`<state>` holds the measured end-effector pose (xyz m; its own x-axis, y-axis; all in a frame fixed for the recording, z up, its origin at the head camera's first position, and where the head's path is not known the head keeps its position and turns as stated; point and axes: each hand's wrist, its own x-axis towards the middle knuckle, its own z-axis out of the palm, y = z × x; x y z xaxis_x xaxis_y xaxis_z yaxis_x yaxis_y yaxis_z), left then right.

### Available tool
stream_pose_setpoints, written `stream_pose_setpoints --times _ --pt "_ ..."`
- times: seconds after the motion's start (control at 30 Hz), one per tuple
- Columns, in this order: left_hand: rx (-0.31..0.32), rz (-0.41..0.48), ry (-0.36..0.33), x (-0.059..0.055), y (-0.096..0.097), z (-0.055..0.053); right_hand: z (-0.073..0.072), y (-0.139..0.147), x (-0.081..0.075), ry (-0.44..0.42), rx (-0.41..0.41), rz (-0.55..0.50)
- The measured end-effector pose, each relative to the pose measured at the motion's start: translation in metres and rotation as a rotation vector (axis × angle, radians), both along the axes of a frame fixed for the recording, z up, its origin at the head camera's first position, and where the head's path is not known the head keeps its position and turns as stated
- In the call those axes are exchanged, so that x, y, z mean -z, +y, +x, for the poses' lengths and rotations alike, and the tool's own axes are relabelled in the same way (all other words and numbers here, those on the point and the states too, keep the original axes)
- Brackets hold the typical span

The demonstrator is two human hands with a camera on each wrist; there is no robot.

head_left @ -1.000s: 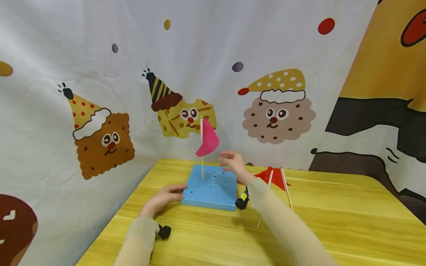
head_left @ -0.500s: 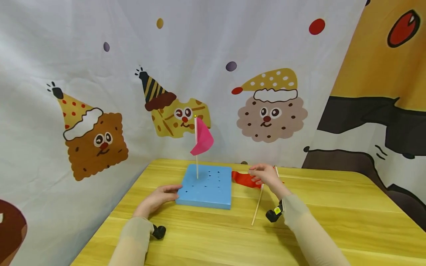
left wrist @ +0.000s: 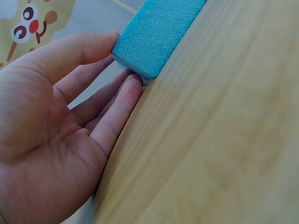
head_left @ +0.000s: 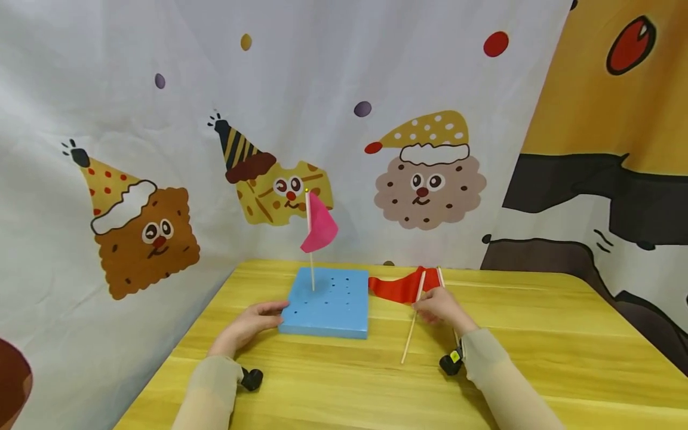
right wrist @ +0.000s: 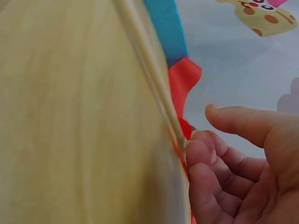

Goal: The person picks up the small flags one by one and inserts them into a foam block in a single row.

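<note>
Since a second ago the right hand (head_left: 443,307) has swung away from beside the pink flag (head_left: 321,227) and come down by the red flags (head_left: 395,289), which lie to the right of the blue block (head_left: 322,323) on the table (head_left: 333,391). From the right wrist I see its grip parted: the thumb stands apart from the fingers, which bend loosely, their tips right beside the nearer wooden stick (head_left: 411,331) and looking as though they touch it; whether they press on it I can't tell. That stick slants toward the near edge of the table, while the farther stick (head_left: 441,278) runs behind the hand, partly hidden by it. The red cloth stretches left until its tip is just beside the block. Over on the other side, the left hand (head_left: 244,328) stays where it was, at the block's left edge near the front corner, its grip spread, with thumb and fingertips touching the foam. The pink flag stands upright, its stick planted in the block toward the back left, and small dark holes dot the top around it. Behind the table hangs a pale cloth (head_left: 333,71) printed with cartoon biscuits and cheese in party hats.
</note>
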<state>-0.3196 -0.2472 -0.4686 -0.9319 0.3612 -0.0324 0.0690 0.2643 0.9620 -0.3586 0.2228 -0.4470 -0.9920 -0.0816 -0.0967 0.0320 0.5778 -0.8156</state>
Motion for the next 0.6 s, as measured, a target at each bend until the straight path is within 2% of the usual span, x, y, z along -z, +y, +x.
stream_pose_setpoints --times 0.2,0.6 --pt "0.003 0.002 0.009 0.002 -0.001 0.001 0.001 -0.002 0.007 -0.016 0.011 0.059" --pt "0.012 0.008 0.003 0.0 0.0 0.004 0.001 -0.009 0.011 0.044 0.03 0.153"
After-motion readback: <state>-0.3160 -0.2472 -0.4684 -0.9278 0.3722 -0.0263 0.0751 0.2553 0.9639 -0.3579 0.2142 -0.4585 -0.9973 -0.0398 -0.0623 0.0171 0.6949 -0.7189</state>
